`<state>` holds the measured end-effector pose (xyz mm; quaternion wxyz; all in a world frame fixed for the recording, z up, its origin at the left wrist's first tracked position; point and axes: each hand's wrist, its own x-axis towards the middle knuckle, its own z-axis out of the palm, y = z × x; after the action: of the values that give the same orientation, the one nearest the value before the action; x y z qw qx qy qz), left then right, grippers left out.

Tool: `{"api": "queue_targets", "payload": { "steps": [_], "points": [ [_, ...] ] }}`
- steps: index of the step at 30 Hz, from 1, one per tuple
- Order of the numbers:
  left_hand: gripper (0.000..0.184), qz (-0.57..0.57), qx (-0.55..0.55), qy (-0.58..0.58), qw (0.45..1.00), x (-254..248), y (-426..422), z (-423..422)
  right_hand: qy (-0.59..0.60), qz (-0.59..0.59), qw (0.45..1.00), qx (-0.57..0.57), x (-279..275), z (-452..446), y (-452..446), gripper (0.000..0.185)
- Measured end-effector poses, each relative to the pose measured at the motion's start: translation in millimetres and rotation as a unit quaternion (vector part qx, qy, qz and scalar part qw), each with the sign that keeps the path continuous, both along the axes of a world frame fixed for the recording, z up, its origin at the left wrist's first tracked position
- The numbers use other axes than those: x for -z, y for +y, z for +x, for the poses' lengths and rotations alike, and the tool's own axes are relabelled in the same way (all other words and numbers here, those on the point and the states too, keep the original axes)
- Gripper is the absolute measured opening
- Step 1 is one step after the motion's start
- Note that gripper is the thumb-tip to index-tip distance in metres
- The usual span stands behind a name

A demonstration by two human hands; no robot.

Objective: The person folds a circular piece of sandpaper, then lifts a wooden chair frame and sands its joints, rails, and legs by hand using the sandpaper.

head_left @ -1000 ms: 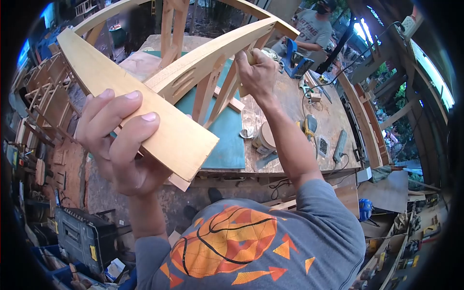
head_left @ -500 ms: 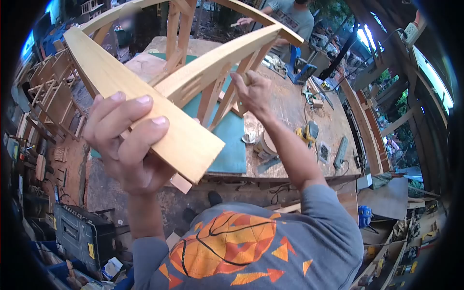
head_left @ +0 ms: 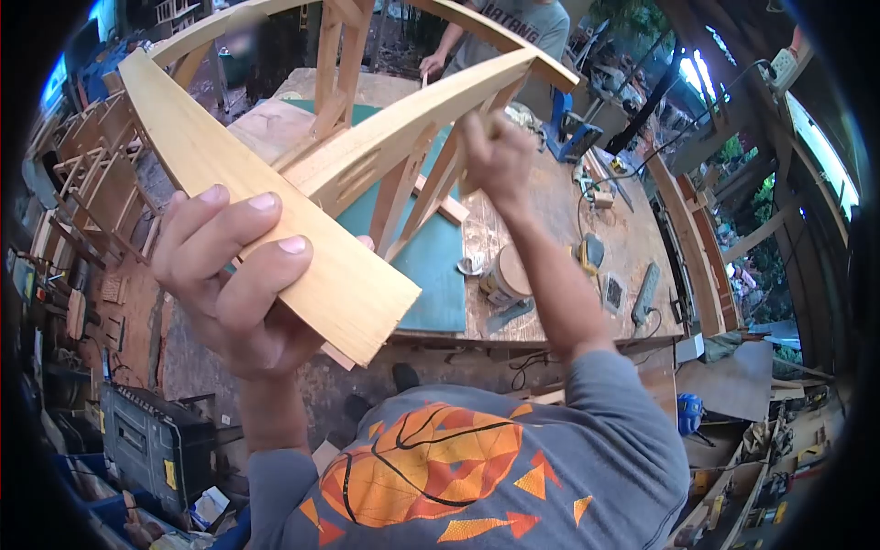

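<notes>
A pale wooden furniture frame (head_left: pixel 417 115) with curved rails stands tilted over the workbench. My left hand (head_left: pixel 229 275) is closed around its wide flat wooden leg (head_left: pixel 353 298), near the end closest to me, with the fingers over the top face. My right hand (head_left: pixel 498 156) is raised beside the curved rail's right side, fingers curled in and slightly blurred. A small tan edge shows by its fingers, but I cannot make out what it is. Slanted wooden slats (head_left: pixel 403 183) run down below the rail.
On the workbench (head_left: pixel 550 229) lie a green mat (head_left: pixel 431 284), a round tub (head_left: pixel 506 275), a yellow-grey power sander (head_left: pixel 591 252) and a blue clamp (head_left: pixel 573 133). Across the bench is a co-worker in a grey shirt (head_left: pixel 522 27). A black tool case (head_left: pixel 151 449) stands at lower left.
My right hand has moved up and right along the rail, its fingers more curled. My left hand and the leg have shifted slightly left. The co-worker has moved left.
</notes>
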<state>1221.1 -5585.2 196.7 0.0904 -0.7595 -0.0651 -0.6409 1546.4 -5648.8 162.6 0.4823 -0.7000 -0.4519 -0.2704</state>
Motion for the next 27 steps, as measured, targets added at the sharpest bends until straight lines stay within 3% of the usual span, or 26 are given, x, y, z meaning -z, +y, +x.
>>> {"api": "queue_targets", "payload": {
  "steps": [1,2,4,7,10,11,12,14,17,20,21,24,25,27],
  "points": [
    [0.059,-0.004,0.005,-0.003,1.000,0,1,1,-0.067,0.013,0.997,-0.030,22,-3,1,0.028],
    [0.060,-0.011,0.015,0.005,1.000,0,-1,-2,0.033,-0.077,0.996,-0.020,45,-7,-4,0.029],
    [0.060,-0.009,0.012,-0.002,1.000,0,0,-2,0.063,-0.110,0.992,-0.021,27,-12,-9,0.031],
    [0.060,-0.012,0.012,0.008,1.000,1,-2,-1,0.077,0.021,0.996,-0.040,-31,-18,0,0.036],
    [0.060,0.001,0.008,-0.001,1.000,-1,3,0,0.002,0.024,0.998,-0.064,19,-5,-5,0.039],
    [0.059,0.002,0.011,0.001,1.000,0,1,-1,0.099,-0.046,0.993,-0.048,47,-4,-8,0.037],
    [0.059,0.004,0.020,0.005,1.000,2,-1,-2,0.076,-0.081,0.994,-0.018,36,-13,-13,0.036],
    [0.058,-0.006,0.003,0.003,1.000,2,-1,-1,0.010,-0.044,0.998,-0.045,8,-4,-10,0.037],
    [0.058,-0.007,0.011,-0.001,1.000,2,-2,0,0.102,0.017,0.994,-0.047,-17,-9,-7,0.039],
    [0.058,-0.004,0.006,-0.001,1.000,0,1,1,0.066,-0.051,0.995,-0.047,54,8,-9,0.048],
    [0.058,-0.012,0.005,0.001,1.000,2,-3,1,0.091,-0.129,0.987,-0.030,26,-6,-20,0.049],
    [0.058,-0.011,0.009,-0.004,1.000,4,-1,2,0.046,-0.034,0.997,-0.046,-16,4,-3,0.042],
    [0.058,-0.012,0.008,-0.001,1.000,3,1,3,0.048,0.024,0.996,-0.073,-21,-2,2,0.048],
    [0.057,-0.001,0.003,-0.001,1.000,5,1,1,-0.003,0.018,0.999,-0.041,16,-4,-1,0.051]
  ]
}}
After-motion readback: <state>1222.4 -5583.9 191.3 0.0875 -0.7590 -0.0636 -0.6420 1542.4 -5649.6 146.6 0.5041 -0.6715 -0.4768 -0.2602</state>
